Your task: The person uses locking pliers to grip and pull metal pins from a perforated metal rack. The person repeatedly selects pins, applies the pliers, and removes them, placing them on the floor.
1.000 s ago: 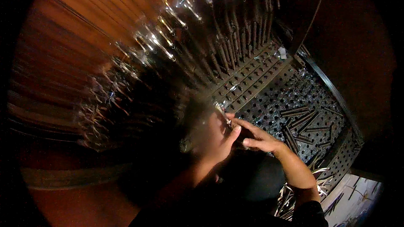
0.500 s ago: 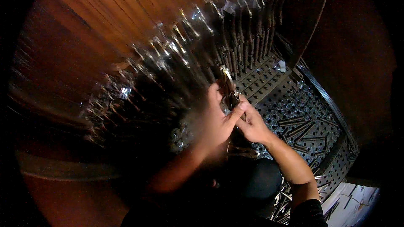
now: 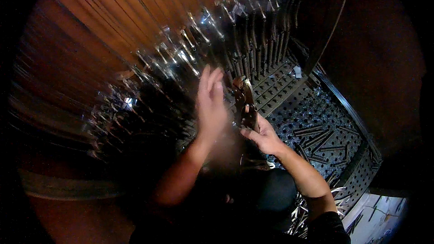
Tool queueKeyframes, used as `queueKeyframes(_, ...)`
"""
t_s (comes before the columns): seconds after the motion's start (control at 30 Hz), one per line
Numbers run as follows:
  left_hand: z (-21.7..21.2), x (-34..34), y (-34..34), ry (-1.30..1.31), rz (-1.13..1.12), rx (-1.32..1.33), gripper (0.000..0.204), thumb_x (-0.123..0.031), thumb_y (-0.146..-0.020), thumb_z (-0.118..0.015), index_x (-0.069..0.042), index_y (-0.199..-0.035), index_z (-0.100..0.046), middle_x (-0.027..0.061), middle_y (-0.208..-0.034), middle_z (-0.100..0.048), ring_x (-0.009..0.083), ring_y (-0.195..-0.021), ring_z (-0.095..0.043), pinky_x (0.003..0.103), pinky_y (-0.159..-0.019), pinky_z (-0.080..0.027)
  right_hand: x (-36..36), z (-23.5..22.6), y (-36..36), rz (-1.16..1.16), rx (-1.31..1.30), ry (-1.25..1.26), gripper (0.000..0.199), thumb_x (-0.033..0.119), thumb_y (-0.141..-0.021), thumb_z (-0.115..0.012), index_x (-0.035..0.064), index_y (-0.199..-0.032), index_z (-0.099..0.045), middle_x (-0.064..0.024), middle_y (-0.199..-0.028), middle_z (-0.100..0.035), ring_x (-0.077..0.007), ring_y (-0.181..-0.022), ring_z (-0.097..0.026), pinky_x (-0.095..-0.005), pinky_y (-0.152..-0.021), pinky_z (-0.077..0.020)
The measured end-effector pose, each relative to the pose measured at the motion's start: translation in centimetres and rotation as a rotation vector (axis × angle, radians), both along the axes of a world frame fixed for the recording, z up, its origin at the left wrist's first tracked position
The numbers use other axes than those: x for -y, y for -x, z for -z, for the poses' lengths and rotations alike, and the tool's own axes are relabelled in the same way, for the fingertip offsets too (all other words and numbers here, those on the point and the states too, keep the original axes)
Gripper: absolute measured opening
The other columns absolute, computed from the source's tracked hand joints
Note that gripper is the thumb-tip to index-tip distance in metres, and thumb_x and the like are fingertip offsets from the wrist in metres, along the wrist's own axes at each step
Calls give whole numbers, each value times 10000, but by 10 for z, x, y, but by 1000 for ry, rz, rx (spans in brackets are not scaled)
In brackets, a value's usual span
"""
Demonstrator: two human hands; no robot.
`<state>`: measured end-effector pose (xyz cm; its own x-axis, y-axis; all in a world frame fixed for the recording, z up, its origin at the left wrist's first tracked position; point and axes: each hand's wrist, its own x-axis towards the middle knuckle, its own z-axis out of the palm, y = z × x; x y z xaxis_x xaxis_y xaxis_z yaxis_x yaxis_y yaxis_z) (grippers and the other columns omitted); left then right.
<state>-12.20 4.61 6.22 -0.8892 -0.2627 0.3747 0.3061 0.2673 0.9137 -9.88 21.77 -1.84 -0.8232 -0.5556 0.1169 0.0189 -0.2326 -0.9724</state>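
Observation:
My right hand (image 3: 264, 136) is closed around the lower end of a dark metal plier-like tool (image 3: 246, 108). The tool stands nearly upright, its shiny curved top pointing away from me; its exact kind is hard to make out. Just left of it, my left hand (image 3: 210, 101) is raised with fingers stretched out and nothing in them. That hand is partly smeared by motion. Beyond both hands, a long curved row of hanging shiny metal pieces (image 3: 183, 56) runs from lower left to upper right, with dark rods (image 3: 271, 40) below its right end.
A perforated metal tray (image 3: 325, 108) at the right holds loose dark rods (image 3: 316, 140) and small scraps. Shiny metal strips (image 3: 300, 212) lie in a heap near my right elbow. A thin cord (image 3: 339, 13) hangs at the upper right. A brown ribbed wall (image 3: 126, 4) rises behind the row.
My left hand has come away from the tool, moving left and up with its fingers straightened. The right hand still holds the tool, now more upright. The view has shifted slightly.

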Motion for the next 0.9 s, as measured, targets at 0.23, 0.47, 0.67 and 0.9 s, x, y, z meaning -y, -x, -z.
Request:
queueKeyframes(0.23,2,-3,17,-6,-48,-13,584,-107,-1079,-443,51,-1566,-163,228,-1486,-491,275,-1342,-522,345,-1113,-406,3,-4,1,-66,126,88,731,-8,-890,-617,-18,-1542,-288,-137,-1534,-423,-248,-1436,-366,-394,-1201,-270)
queueKeyframes(0.47,8,-11,42,-222,-86,-101,600,-116,-1072,-464,23,-1566,-152,267,-1498,-442,320,-1369,-480,400,-1146,-389,0,1,3,-47,109,46,735,-4,-888,-602,-21,-1550,-283,-131,-1555,-406,-232,-1445,-355,-375,-1210,-250)
queueKeyframes(0.67,-7,-30,62,-421,-170,-174,547,-104,-1062,-479,1,-1532,-221,237,-1397,-517,307,-1294,-531,423,-1123,-410,-8,10,6,-48,76,12,748,-16,-888,-597,-21,-1559,-266,-139,-1573,-383,-234,-1457,-334,-363,-1213,-245)
queueKeyframes(0.9,-18,-19,78,-369,-258,-253,452,-41,-1029,-525,0,-1453,-373,164,-1251,-593,237,-1150,-581,366,-1039,-465,-8,22,4,-30,77,-4,759,7,-897,-610,-59,-1556,-239,-170,-1612,-317,-251,-1495,-273,-365,-1228,-209)
